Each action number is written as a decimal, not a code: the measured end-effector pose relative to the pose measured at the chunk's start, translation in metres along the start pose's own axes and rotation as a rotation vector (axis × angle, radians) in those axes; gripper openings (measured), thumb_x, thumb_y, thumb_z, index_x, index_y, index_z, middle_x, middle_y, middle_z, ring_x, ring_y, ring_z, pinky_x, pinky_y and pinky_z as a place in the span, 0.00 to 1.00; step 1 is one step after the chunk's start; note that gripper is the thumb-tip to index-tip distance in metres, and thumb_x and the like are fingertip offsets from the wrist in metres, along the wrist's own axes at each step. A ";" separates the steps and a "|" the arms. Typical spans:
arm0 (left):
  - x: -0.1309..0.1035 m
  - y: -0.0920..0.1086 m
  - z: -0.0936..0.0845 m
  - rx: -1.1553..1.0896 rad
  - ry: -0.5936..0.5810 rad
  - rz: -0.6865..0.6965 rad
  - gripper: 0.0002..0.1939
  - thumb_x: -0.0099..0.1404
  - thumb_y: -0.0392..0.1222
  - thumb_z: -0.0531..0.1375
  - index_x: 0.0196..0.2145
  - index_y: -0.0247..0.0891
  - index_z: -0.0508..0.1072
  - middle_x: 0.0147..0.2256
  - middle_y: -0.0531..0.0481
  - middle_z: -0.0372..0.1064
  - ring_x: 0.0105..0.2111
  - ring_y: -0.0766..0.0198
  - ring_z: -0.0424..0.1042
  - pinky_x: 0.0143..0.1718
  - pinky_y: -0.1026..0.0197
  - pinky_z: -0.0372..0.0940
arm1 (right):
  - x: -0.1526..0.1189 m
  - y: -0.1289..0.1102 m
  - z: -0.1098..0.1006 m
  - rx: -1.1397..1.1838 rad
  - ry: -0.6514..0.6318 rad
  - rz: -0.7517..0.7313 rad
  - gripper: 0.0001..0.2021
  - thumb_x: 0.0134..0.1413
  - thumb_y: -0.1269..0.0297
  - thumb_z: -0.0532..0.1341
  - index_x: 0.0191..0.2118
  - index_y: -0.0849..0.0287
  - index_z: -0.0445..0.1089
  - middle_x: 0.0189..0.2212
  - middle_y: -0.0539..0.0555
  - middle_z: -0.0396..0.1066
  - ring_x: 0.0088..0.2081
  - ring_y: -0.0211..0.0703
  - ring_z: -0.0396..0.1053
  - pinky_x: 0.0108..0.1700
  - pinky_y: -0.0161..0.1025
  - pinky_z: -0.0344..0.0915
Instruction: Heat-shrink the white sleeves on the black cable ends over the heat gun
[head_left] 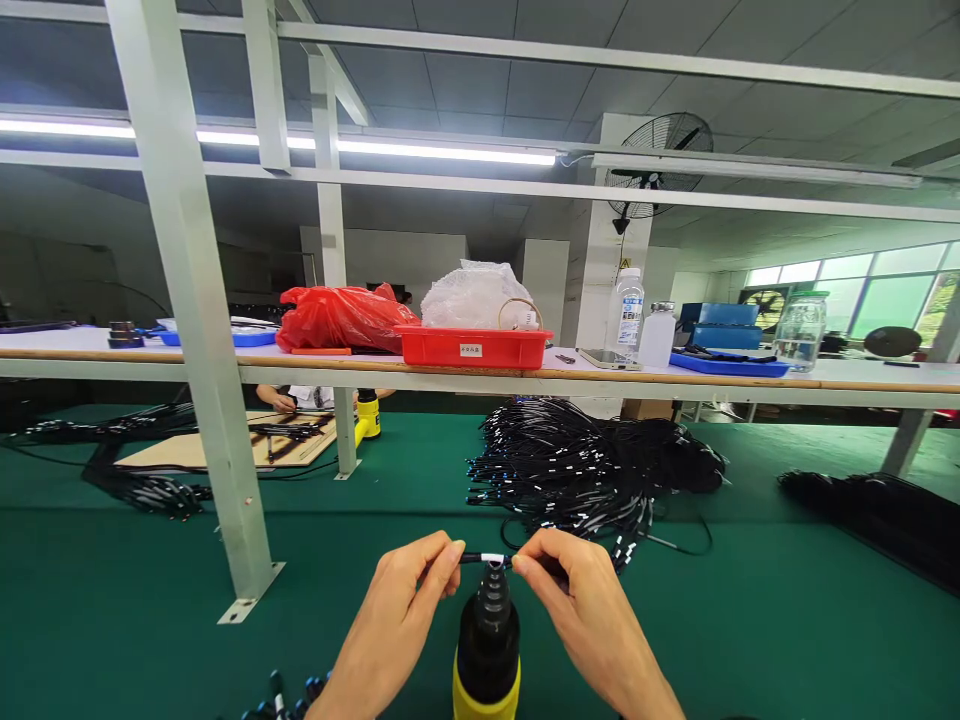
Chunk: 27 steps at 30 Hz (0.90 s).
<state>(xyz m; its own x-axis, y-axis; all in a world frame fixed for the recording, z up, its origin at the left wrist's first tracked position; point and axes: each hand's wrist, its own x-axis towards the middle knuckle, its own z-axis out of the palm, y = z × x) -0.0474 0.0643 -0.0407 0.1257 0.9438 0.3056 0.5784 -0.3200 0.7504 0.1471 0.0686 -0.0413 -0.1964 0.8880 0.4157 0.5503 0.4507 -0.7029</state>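
Observation:
A thin black cable [471, 558] with a white sleeve [492, 558] is stretched level between my two hands. My left hand [409, 610] pinches it at the left of the sleeve. On the right, my right hand [589, 610] pinches it close to the sleeve's other side. Directly under the sleeve stands the upright black nozzle [493, 600] of a yellow and black tool [487, 665], its tip touching or nearly touching the sleeve. Behind my hands a large bundle of black cables [570, 460] with white sleeves lies on the green table [405, 480].
A metal post [202, 320] rises at the left. Across the back runs a shelf [360, 370] with a red tray [472, 346] and bottles. More black cables [877, 515] lie at the right and bottom left. Another person's hand [276, 400] is beyond the shelf.

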 end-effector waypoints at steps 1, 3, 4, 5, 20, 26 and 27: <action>0.000 0.001 0.000 0.001 -0.006 0.004 0.22 0.70 0.57 0.45 0.26 0.41 0.62 0.25 0.55 0.58 0.28 0.63 0.58 0.31 0.63 0.53 | 0.000 0.001 0.000 0.012 0.011 -0.010 0.13 0.62 0.63 0.54 0.27 0.57 0.68 0.23 0.48 0.66 0.27 0.39 0.61 0.28 0.36 0.52; -0.001 0.002 -0.002 -0.002 -0.018 0.010 0.19 0.69 0.57 0.47 0.31 0.42 0.65 0.29 0.54 0.60 0.31 0.62 0.60 0.31 0.63 0.54 | 0.001 0.002 0.000 0.053 0.028 -0.020 0.10 0.60 0.67 0.55 0.28 0.57 0.68 0.25 0.48 0.68 0.29 0.39 0.63 0.31 0.35 0.55; 0.000 0.003 -0.002 -0.005 -0.026 0.007 0.18 0.69 0.57 0.48 0.33 0.42 0.66 0.30 0.54 0.61 0.32 0.62 0.61 0.31 0.63 0.54 | 0.002 0.003 0.000 0.073 0.033 -0.018 0.09 0.59 0.68 0.56 0.28 0.57 0.68 0.26 0.48 0.69 0.30 0.39 0.64 0.32 0.35 0.56; 0.000 0.004 -0.003 -0.008 -0.033 0.003 0.18 0.69 0.57 0.48 0.33 0.42 0.67 0.30 0.54 0.62 0.32 0.62 0.61 0.31 0.63 0.54 | 0.002 0.003 0.000 0.089 0.036 -0.012 0.08 0.58 0.69 0.56 0.28 0.57 0.68 0.26 0.48 0.69 0.30 0.39 0.65 0.32 0.35 0.57; 0.002 0.002 -0.001 0.000 -0.020 -0.028 0.25 0.70 0.59 0.44 0.24 0.40 0.62 0.24 0.56 0.60 0.27 0.63 0.61 0.31 0.63 0.54 | -0.005 0.001 -0.005 0.022 -0.004 -0.038 0.16 0.66 0.60 0.51 0.30 0.56 0.71 0.28 0.50 0.71 0.30 0.40 0.66 0.33 0.37 0.58; 0.001 0.004 -0.001 -0.052 -0.017 -0.004 0.21 0.70 0.57 0.47 0.28 0.41 0.64 0.27 0.55 0.62 0.31 0.62 0.62 0.33 0.63 0.56 | -0.001 0.003 -0.001 0.048 0.022 0.001 0.13 0.64 0.63 0.54 0.30 0.57 0.70 0.28 0.50 0.71 0.30 0.40 0.65 0.32 0.36 0.58; 0.000 0.004 -0.001 -0.056 -0.017 -0.002 0.20 0.70 0.57 0.47 0.29 0.41 0.65 0.28 0.55 0.63 0.31 0.62 0.62 0.33 0.63 0.56 | 0.000 0.003 0.000 0.065 0.030 0.005 0.12 0.64 0.64 0.54 0.30 0.57 0.70 0.29 0.50 0.71 0.31 0.40 0.66 0.33 0.36 0.58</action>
<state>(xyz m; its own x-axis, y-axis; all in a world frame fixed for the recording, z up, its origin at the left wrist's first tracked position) -0.0461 0.0633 -0.0367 0.1387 0.9457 0.2938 0.5325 -0.3214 0.7830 0.1489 0.0698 -0.0437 -0.1687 0.8875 0.4288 0.4972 0.4523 -0.7405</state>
